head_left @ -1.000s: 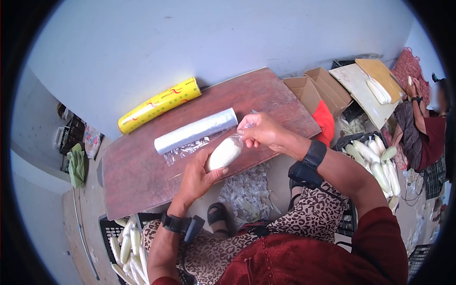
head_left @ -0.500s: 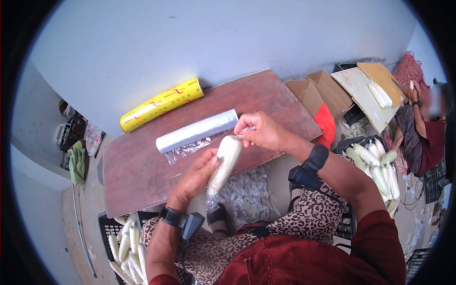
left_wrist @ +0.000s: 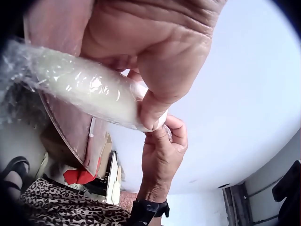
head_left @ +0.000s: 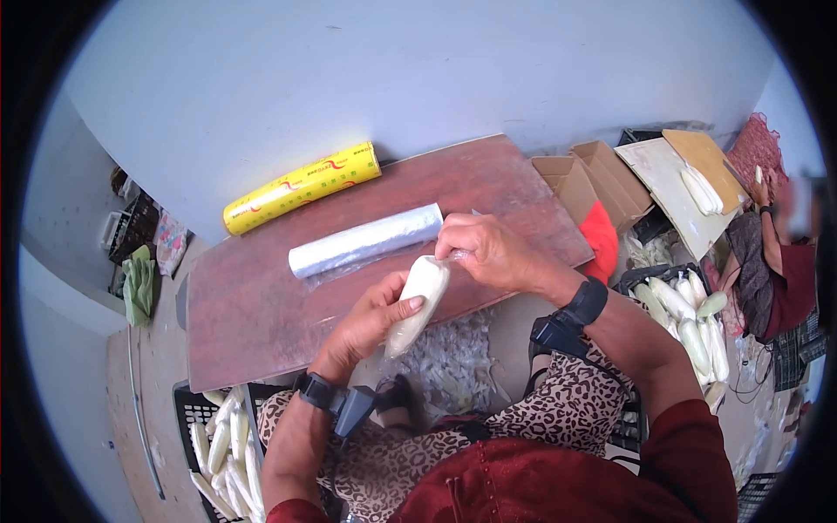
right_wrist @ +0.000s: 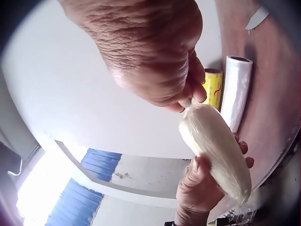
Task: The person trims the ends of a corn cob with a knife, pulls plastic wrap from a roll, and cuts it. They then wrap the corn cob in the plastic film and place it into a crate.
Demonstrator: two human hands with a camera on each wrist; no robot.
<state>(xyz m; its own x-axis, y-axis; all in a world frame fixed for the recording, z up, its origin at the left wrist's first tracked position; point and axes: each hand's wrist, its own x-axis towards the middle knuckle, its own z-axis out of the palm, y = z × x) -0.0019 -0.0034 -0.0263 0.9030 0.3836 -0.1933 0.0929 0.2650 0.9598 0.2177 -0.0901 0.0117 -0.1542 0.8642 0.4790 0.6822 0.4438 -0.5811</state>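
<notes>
A pale, long vegetable [head_left: 418, 301] wrapped in clear film is held above the table's front edge. Its body lies in the left hand [head_left: 364, 327], thumb on one side and fingers around the other. At the upper end, the right hand [head_left: 488, 251] pinches the gathered film between thumb and fingers. In the right wrist view the film is drawn tight over the vegetable [right_wrist: 218, 148] up to those fingertips. Loose crumpled film [left_wrist: 16, 80] hangs from the other end in the left wrist view.
On the red-brown table [head_left: 253, 322] lie a clear film roll [head_left: 366, 240] and a yellow roll [head_left: 301, 187] by the wall. Crates of pale vegetables [head_left: 228, 444] stand beside both legs. Cardboard boxes [head_left: 602, 183] and another person [head_left: 785, 270] are at the right.
The vegetable has been turned from lying along the left palm to a more upright slant, its film drawn to the top end. The right hand keeps its pinch, now with the knuckles turned higher.
</notes>
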